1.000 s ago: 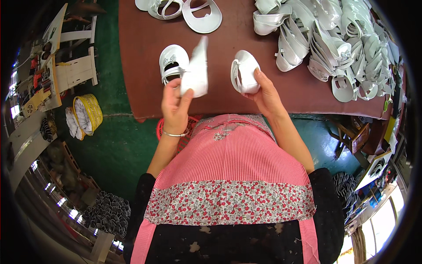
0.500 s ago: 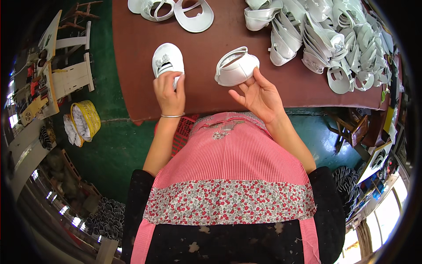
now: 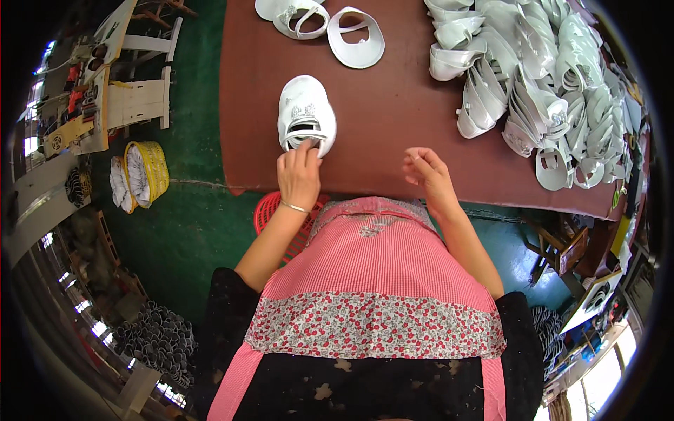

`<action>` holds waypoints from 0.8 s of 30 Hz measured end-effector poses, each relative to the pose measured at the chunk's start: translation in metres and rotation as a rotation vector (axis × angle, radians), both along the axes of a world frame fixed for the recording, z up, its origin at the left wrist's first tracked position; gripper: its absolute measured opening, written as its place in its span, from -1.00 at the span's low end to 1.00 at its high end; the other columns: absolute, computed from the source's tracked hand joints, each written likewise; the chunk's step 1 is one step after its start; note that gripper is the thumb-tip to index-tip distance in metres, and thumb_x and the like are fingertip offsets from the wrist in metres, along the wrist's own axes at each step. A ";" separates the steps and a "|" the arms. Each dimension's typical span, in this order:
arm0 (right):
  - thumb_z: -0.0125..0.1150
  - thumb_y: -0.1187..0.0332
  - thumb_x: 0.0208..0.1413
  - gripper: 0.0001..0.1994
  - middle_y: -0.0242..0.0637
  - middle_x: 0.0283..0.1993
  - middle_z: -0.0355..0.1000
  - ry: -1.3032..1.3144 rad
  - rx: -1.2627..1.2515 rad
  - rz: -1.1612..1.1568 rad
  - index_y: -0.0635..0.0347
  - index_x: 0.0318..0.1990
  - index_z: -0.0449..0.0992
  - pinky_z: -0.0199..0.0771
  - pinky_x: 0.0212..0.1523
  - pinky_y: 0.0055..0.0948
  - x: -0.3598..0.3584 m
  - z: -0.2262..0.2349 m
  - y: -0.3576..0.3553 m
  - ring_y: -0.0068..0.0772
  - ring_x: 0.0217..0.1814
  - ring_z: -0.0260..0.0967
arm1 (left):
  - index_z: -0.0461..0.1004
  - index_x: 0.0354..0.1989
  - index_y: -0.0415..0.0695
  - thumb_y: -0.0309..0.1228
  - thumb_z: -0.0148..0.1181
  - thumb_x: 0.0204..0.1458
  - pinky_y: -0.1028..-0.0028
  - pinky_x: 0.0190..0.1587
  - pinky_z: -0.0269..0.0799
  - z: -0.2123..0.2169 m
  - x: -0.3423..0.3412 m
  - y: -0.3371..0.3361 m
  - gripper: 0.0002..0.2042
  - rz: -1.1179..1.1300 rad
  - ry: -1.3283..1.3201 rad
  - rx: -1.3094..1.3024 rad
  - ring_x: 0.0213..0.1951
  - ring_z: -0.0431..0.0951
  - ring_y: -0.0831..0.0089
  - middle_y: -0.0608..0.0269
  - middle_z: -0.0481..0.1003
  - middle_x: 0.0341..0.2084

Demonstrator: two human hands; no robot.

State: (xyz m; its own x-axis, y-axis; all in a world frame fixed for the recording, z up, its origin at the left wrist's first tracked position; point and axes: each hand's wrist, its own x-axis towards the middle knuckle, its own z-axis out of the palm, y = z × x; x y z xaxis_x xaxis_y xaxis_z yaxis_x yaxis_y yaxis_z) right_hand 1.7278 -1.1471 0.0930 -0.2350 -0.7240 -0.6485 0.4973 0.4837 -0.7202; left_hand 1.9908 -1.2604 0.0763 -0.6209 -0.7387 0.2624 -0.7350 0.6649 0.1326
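Note:
On the brown table lie white shoe uppers (image 3: 302,98) with a grey decoration and a strap across the opening; they look like two overlapping, one on the other. My left hand (image 3: 299,179) pinches their near edge by the strap, fingertips partly hidden in the opening. To the right, my right hand (image 3: 432,175) hovers over the table's near edge, holding nothing, its fingers loosely bent and apart. Farther off, another white upper (image 3: 378,49) lies flat with its opening showing, beside more white uppers (image 3: 288,17) at the far edge of view.
Big nested stacks of white uppers (image 3: 519,77) cover the right part of the brown table (image 3: 379,112). A red plastic basket (image 3: 267,209) is below the table's near edge, by my apron. On the green floor at left stands a yellow basket (image 3: 159,172) with white pieces.
The upper my right hand held up is gone from that hand and now seems to lie with the one at my left hand. My right hand has drawn back, its fingers more bent.

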 end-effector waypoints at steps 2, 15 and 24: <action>0.13 0.18 0.27 -0.77 -0.48 -0.21 0.46 0.083 0.041 0.080 0.08 -0.06 0.48 0.34 -0.14 -0.55 -0.001 -0.023 0.002 -0.64 -0.16 0.39 | 0.42 -0.24 -0.12 -0.38 0.31 -0.07 0.22 -0.11 0.28 -0.034 0.013 -0.018 -0.75 0.023 -0.032 0.070 -0.21 0.45 0.27 0.21 0.47 -0.29; 0.17 0.01 0.21 -0.50 -0.18 0.02 0.45 0.037 -0.063 0.030 0.19 0.13 0.40 0.43 -0.15 -0.41 -0.009 -0.086 -0.265 -0.44 -0.16 0.42 | 0.23 -0.12 -0.20 -0.45 0.30 -0.02 0.11 -0.19 0.35 -0.063 0.100 -0.062 -0.62 0.106 -0.158 0.420 -0.27 0.51 -0.02 -0.04 0.50 -0.39; -0.13 0.06 0.32 -0.45 -0.14 0.32 0.28 -0.416 -0.114 -0.648 0.21 0.33 0.16 0.12 0.32 -0.13 -0.031 -0.080 -0.349 -0.17 0.38 0.21 | 0.38 -0.20 -0.16 -0.33 0.37 -0.06 0.13 -0.08 0.36 -0.049 0.101 -0.066 -0.67 -0.022 0.152 0.332 -0.23 0.48 0.06 0.06 0.48 -0.35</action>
State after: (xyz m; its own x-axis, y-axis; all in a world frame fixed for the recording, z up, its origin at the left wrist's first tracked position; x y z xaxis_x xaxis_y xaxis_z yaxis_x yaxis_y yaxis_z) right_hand 1.6968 -1.4965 0.0126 -0.3877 -0.5928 -0.7059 0.8958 -0.0616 -0.4402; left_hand 2.0919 -1.3267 0.0269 -0.6099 -0.7860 0.1005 -0.6764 0.5825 0.4508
